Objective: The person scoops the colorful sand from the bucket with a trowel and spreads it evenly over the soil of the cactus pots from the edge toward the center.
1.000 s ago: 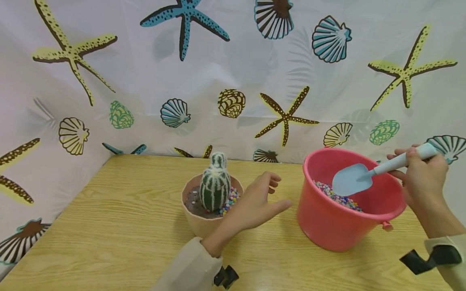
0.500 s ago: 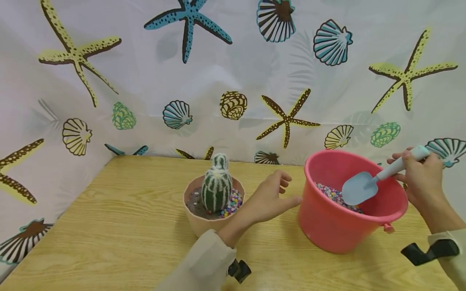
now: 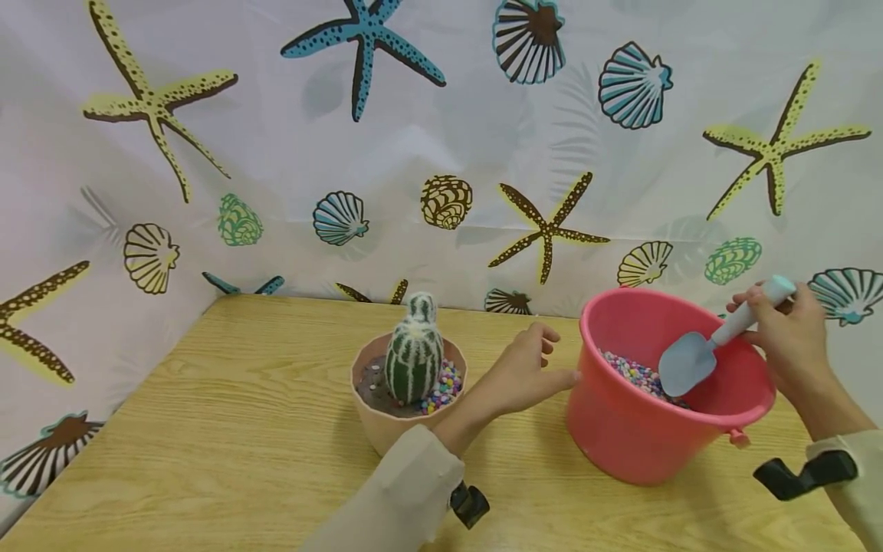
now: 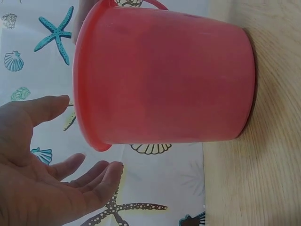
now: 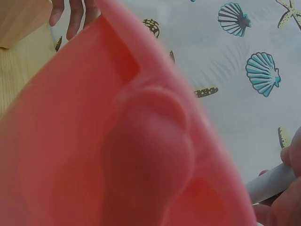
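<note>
My right hand (image 3: 793, 333) grips the handle of a light blue toy shovel (image 3: 688, 363), its blade tilted down inside a pink bucket (image 3: 638, 437). Small multicoloured beads (image 3: 636, 373) lie in the bottom of the bucket, partly hidden by the blade. My left hand (image 3: 527, 372) hovers to the left of the bucket, thumb and fingers spread apart, holding nothing. In the left wrist view the thumb comes close to the bucket's rim (image 4: 82, 80). Behind the left forearm stands a peach pot (image 3: 386, 429) with a green and white cactus (image 3: 414, 360), dark soil and some beads.
A wooden table (image 3: 241, 414) carries the pot and the bucket. A white cloth (image 3: 386, 146) printed with starfish and shells hangs behind and at the left side. A knob (image 3: 739, 438) sticks out from the bucket's front right side.
My right hand has tilted the shovel steeper and lowered its blade deeper into the bucket. My left hand has moved right, from beside the pot toward the bucket.
</note>
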`<state>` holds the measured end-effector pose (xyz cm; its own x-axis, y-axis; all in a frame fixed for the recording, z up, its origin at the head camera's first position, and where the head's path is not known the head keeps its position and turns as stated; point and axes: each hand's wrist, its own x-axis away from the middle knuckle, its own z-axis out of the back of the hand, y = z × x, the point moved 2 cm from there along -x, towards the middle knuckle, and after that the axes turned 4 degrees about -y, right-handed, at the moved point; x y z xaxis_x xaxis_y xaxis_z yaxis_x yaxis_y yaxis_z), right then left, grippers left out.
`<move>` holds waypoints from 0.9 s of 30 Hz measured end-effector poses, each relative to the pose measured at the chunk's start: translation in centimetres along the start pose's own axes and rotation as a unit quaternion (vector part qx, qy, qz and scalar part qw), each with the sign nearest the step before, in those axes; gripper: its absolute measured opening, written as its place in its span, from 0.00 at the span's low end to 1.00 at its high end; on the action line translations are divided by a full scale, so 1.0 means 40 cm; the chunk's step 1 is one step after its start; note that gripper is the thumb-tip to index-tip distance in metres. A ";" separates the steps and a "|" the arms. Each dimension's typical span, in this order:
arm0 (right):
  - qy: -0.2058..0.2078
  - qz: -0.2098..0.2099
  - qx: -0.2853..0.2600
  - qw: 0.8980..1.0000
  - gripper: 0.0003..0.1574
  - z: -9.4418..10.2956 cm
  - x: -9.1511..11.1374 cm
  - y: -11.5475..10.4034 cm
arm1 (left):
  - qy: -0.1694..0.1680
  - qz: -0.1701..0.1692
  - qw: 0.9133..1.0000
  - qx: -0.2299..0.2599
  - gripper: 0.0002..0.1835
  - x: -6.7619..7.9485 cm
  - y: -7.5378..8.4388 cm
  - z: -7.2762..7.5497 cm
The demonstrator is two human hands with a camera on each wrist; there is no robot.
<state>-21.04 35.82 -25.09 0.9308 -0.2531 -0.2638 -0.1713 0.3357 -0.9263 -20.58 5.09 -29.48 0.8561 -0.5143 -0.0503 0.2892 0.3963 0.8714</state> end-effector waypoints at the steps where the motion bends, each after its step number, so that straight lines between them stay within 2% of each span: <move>1: 0.000 0.000 0.021 1.000 0.04 -0.002 -0.001 0.000 | -0.002 0.003 1.000 0.001 0.32 -0.002 0.000 -0.003; 6: 0.005 0.003 0.105 0.994 0.07 -0.011 -0.008 -0.003 | 0.004 0.001 1.000 -0.001 0.39 -0.016 0.004 -0.015; 12: -0.042 0.023 0.159 0.986 0.25 -0.022 -0.010 0.005 | 0.004 0.001 1.000 0.002 0.48 -0.035 0.010 -0.033; 16: -0.058 0.020 0.200 0.978 0.33 -0.030 -0.006 0.011 | 0.005 -0.008 1.000 -0.006 0.50 -0.042 0.013 -0.041; 20: -0.039 0.007 0.236 0.971 0.33 -0.036 0.001 0.006 | 0.004 -0.011 1.000 -0.016 0.50 -0.046 0.014 -0.043; 27: 0.006 0.007 0.314 0.949 0.28 -0.040 0.017 -0.008 | -0.003 -0.025 1.000 -0.011 0.52 -0.059 0.019 -0.046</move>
<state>-20.89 34.07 -25.40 0.9254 -0.2542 -0.2811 0.0469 0.8127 -0.5807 -21.58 8.03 -29.59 0.8377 -0.5386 -0.0904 0.3413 0.3870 0.8566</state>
